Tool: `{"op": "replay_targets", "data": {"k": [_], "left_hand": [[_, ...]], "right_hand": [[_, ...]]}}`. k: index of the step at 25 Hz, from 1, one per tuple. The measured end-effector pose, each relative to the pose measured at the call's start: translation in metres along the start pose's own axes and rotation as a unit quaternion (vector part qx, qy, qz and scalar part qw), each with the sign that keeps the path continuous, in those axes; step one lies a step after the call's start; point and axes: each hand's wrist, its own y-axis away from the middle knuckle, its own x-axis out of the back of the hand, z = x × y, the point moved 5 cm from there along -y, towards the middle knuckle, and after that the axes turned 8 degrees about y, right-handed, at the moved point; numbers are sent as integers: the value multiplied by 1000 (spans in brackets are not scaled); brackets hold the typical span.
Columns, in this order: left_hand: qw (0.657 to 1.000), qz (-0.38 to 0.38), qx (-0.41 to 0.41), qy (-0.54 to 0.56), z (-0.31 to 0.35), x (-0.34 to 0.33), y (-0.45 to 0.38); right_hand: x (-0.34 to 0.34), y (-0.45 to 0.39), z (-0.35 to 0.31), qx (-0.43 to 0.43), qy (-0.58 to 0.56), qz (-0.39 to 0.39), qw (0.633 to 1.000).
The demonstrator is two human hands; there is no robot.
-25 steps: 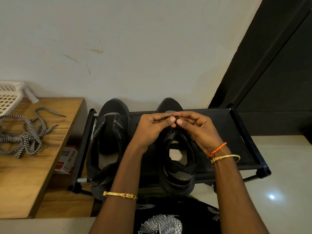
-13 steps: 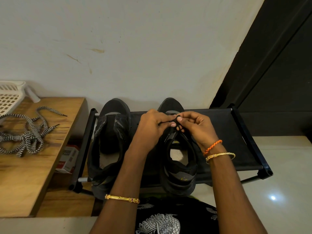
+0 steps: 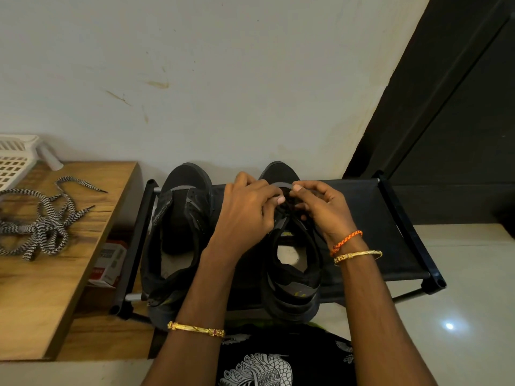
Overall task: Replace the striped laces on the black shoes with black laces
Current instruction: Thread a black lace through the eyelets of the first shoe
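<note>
my fingers [image 3: 281, 200] cover the black lace at the right shoe's [image 3: 292, 274] front, grip unclear | striped laces [image 3: 41, 229] and white basket [image 3: 14, 160] cut by left edge | box [image 3: 107, 263] under wooden surface [image 3: 41, 288] half hidden, print unreadable

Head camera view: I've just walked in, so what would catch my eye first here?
Probably the two hands, left hand and right hand, meeting over the right-side black shoe on the black rack, fingers pinching a black lace near its toe end. Next, the tangle of striped laces lying on the wooden table to the left, off the shoes.
</note>
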Motion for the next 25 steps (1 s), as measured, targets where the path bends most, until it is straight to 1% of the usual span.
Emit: {"op": "replay_targets", "data": {"k": [3, 5, 7, 9, 11, 13, 16, 20, 22, 25], "left_hand": [[990, -44, 97, 89, -9, -10, 1], [971, -71, 160, 162, -14, -17, 0], [939, -72, 215, 259, -14, -21, -1], [892, -60, 267, 360, -14, -24, 1], [851, -47, 316, 417, -16, -25, 4], [822, -45, 348, 449, -20, -26, 4], [797, -45, 378, 468, -21, -28, 4], [779, -54, 416, 466, -18, -34, 5], [777, -63, 431, 455, -21, -36, 6], [774, -60, 433, 457, -24, -38, 6]], "right_hand": [[8, 2, -4, 47, 63, 44, 996], [6, 5, -9, 77, 113, 28, 990], [-1, 10, -13, 89, 151, -22, 984], [-7, 15, -14, 95, 161, -69, 980], [-9, 17, -16, 112, 155, -96, 977], [-8, 18, -19, 135, 157, -101, 973], [-5, 17, -20, 143, 123, -103, 977], [-1, 14, -13, 105, 99, -112, 983], [2, 13, -11, 100, 83, -96, 987], [7, 12, -12, 111, 61, -66, 990]]}}
